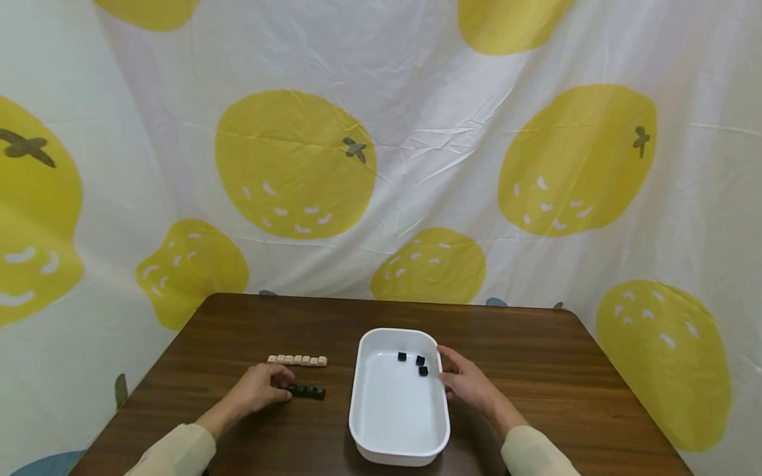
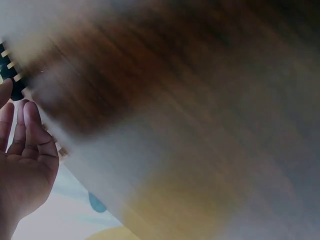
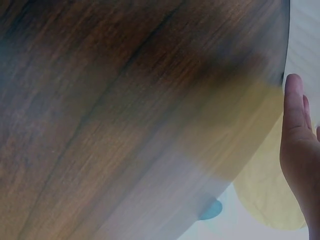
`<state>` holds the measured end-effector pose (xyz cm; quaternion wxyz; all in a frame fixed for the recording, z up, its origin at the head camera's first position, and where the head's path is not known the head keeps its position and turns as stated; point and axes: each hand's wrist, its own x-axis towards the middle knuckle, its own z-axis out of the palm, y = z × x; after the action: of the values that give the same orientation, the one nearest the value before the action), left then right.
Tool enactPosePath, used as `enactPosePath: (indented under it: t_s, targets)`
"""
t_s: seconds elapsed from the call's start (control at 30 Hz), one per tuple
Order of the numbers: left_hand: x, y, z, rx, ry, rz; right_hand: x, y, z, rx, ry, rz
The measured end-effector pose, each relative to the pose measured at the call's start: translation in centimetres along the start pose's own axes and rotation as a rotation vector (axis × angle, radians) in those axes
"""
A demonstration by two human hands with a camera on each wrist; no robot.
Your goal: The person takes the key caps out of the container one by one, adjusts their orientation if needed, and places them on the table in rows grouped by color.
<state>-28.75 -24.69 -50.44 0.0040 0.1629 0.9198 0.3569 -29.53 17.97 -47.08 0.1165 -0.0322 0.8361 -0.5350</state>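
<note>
On the table, a row of small black cubes (image 1: 311, 391) lies in front of a row of beige cubes (image 1: 297, 360) with faint marks on top. My left hand (image 1: 260, 389) is at the left end of the black row, thumb and index finger pinching the end cube. In the left wrist view, black cubes (image 2: 11, 72) appear by the thumb, at the frame's edge. A white tray (image 1: 387, 448) stands to the right, with 3 black cubes (image 1: 421, 361) inside near its far right. With extended fingers, my right hand (image 1: 470, 385) touches the tray's right side.
The dark brown wooden table (image 1: 524, 344) has rounded far corners. Behind it hangs a white curtain (image 1: 428, 145) printed with yellow fruit. Table surface lies between the cube rows and the tray, and right of the right hand.
</note>
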Motion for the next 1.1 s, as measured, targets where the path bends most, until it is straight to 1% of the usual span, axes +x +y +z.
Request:
enactPosePath:
  t_s: [0.17,0.33,0.4,0.53,0.63,0.7,0.87,1.0,1.1]
  targets:
    - [0.3,0.9,-0.3,0.002,0.038,-0.006,-0.2,0.0,0.0,0.011,0.011,-0.004]
    - [0.9,2.5,-0.5,-0.034,0.043,-0.005,-0.2,-0.1,0.2,0.007,0.012,-0.013]
    - [1.4,3.2,-0.4,-0.052,0.040,0.007,-0.2,-0.1,0.3,-0.005,0.011,-0.013]
    - [2.8,5.2,0.1,-0.074,0.038,0.056,-0.3,-0.1,0.4,-0.009,0.022,-0.015]
    - [4.0,6.8,0.8,-0.092,0.039,0.081,-0.3,0.0,0.4,-0.004,0.028,-0.017]
    - [4.8,8.0,1.5,-0.120,0.035,0.087,-0.2,0.1,0.3,-0.006,0.024,-0.015]
    - [6.7,11.2,3.3,-0.207,-0.011,0.119,-0.1,0.2,0.1,-0.004,0.011,-0.011]
    - [7.9,13.3,4.7,-0.220,-0.043,0.123,0.0,0.3,0.0,0.014,-0.006,-0.019]
    - [8.8,14.5,5.8,-0.208,-0.053,0.125,-0.1,0.2,0.0,0.031,-0.011,-0.026]
